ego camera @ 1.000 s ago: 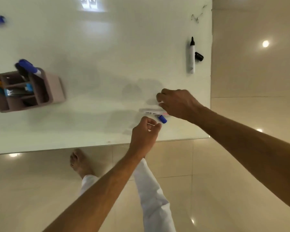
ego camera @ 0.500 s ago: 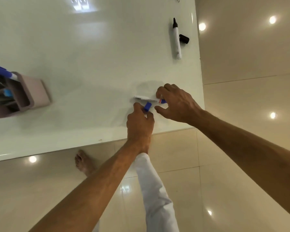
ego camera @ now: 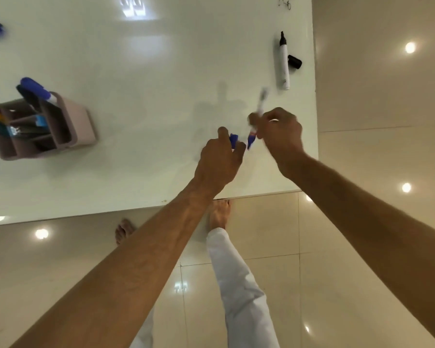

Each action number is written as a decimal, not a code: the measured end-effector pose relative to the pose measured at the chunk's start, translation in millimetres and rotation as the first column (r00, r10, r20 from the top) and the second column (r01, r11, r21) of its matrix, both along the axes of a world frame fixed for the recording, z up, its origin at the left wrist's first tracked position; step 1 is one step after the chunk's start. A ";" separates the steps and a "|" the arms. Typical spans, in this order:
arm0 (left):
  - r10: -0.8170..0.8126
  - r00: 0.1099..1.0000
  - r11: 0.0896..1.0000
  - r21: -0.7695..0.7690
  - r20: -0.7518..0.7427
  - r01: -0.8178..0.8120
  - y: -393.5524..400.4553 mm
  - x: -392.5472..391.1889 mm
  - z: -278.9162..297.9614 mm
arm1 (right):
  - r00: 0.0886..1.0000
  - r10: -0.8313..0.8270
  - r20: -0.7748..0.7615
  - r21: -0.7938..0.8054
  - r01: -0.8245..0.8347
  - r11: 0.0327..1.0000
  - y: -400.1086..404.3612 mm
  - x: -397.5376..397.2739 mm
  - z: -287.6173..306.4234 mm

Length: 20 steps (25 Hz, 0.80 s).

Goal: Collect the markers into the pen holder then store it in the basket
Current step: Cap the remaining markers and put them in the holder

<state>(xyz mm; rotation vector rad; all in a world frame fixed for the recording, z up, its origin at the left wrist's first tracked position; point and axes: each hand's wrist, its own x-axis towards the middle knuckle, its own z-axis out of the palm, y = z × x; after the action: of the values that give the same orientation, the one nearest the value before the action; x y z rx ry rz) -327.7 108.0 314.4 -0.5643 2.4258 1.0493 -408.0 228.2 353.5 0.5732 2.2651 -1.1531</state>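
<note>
The right hand (ego camera: 278,131) grips the blue marker (ego camera: 258,114), its tip pointing at the left hand (ego camera: 221,159). The left hand pinches the blue cap (ego camera: 233,139), just beside that tip. If the cap misses, ink may smear a finger. The black marker (ego camera: 283,62) and its black cap (ego camera: 294,62) lie on the worktop (ego camera: 148,71) beyond the right hand. The pen holder (ego camera: 60,126) sits well apart from the left hand.

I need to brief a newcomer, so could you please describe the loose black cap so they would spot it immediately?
Start at the white table and go to its far right edge. There lies an uncapped black marker, and the black cap sits just to its right, short and stubby.
</note>
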 end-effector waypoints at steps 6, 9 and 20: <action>0.418 0.903 0.873 0.319 -0.097 -0.369 -69.6 54.5 55.8 | 0.929 -0.199 0.311 -0.478 0.334 0.812 -22.5 5.3 66.5; 0.437 0.892 0.861 0.341 -0.116 -0.377 -95.5 84.1 103.7 | 0.860 -0.276 0.430 -0.586 0.498 0.639 -43.5 23.9 94.2; 0.703 0.708 0.634 0.396 0.061 -0.664 -189.2 144.2 99.4 | 0.895 -0.306 0.324 -0.522 0.438 0.732 -185.3 82.6 104.0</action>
<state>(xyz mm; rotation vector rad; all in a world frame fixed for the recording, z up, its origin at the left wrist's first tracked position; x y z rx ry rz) -183.5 -81.2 413.8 -1.3818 1.9768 1.8530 -325.4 42.9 457.5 0.8700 1.5094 -1.7949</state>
